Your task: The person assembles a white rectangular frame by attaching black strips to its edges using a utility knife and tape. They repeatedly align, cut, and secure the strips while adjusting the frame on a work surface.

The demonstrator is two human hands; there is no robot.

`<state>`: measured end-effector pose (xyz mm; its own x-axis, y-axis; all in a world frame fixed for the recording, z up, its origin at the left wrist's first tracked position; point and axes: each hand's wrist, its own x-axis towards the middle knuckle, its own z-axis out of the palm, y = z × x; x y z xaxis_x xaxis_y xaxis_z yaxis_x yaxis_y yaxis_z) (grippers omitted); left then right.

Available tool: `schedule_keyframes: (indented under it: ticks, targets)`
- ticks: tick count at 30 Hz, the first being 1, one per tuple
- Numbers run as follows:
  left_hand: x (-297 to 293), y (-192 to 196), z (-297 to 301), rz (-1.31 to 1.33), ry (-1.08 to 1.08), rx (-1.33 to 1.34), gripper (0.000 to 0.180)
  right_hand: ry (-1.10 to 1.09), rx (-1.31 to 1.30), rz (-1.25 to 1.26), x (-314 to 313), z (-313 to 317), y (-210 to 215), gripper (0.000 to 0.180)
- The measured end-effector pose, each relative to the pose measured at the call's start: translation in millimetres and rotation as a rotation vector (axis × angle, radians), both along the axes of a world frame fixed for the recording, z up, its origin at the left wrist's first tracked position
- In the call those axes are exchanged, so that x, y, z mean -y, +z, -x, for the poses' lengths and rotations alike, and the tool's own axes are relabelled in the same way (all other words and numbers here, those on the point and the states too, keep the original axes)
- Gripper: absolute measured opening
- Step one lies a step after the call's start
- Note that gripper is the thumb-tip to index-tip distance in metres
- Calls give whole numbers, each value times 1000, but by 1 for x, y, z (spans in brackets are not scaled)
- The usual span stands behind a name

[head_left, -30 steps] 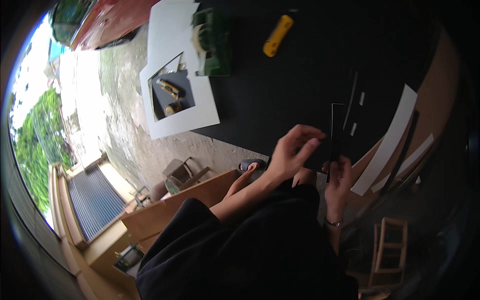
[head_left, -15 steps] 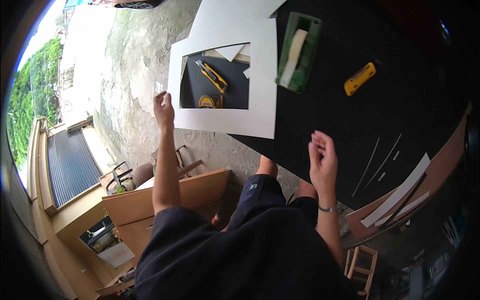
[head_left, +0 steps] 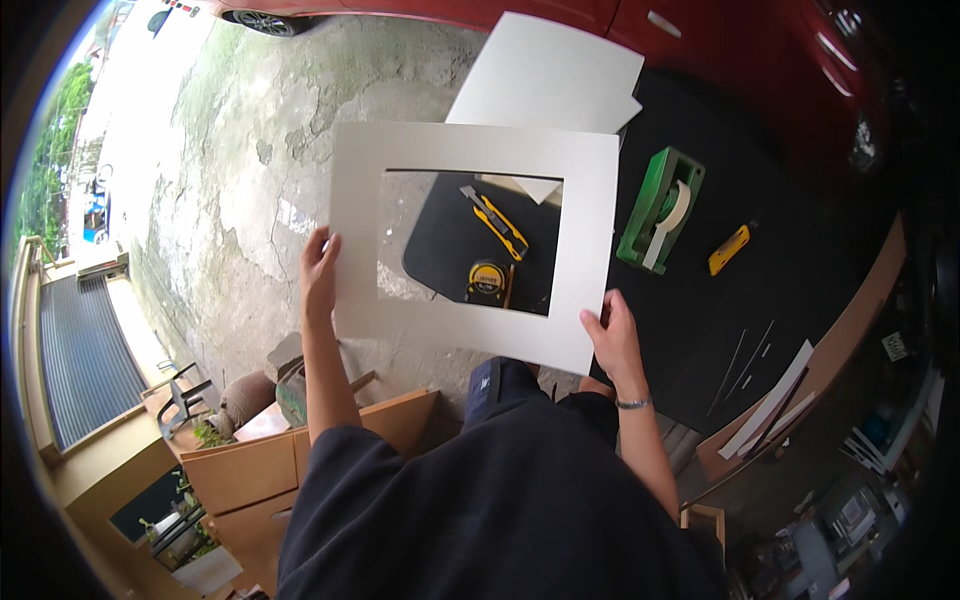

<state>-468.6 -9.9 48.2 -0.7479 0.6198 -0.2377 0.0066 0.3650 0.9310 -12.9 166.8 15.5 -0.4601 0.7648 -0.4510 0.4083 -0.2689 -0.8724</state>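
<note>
A white mat board [head_left: 475, 145] with a rectangular window is held up between my two hands. My left hand [head_left: 319, 272] grips its left edge, thumb and fingers closed on it. At the lower right edge, my right hand [head_left: 612, 340] pinches the board near the corner. Through the window show a yellow and black utility knife [head_left: 497, 222], a tape measure [head_left: 488, 281] and part of the black table. Right of the board stands a green tape dispenser [head_left: 660, 210] with a roll of pale tape, and beyond it lies a smaller yellow cutter [head_left: 730, 249].
White sheets [head_left: 550, 75] lie on the far side of the black tabletop [head_left: 680, 320]. Thin strips [head_left: 768, 405] lie at its right, by a brown board [head_left: 850, 310]. A red car [head_left: 740, 60] stands behind; cardboard boxes [head_left: 245, 465] are at lower left.
My right hand has come to the board and closed on its lower right edge; it was apart from it before. The board now appears farther right and lower, and more of the red car shows.
</note>
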Motion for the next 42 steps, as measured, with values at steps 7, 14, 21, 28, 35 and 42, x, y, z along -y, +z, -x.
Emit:
schedule_keyframes:
  ticks: [7,14,21,28,35,42]
  targets:
    - [35,92,-3,-556,-47,61,20,-6,-414,20,-38,-15,132,29]
    - [-26,179,-118,-1036,57,447,80,-48,-550,-1232,-39,-46,220,23]
    - [-49,235,-225,-710,-127,473,68,357,-107,-1678,-7,-137,205,29]
    - [-53,271,-303,-718,-175,429,40,490,-135,-1097,9,-178,214,80]
    - [-51,306,-374,-441,-260,-260,29,96,-684,-475,20,-68,283,29]
    - [-45,313,-402,-307,-170,-484,27,109,-793,-292,36,-65,292,14]
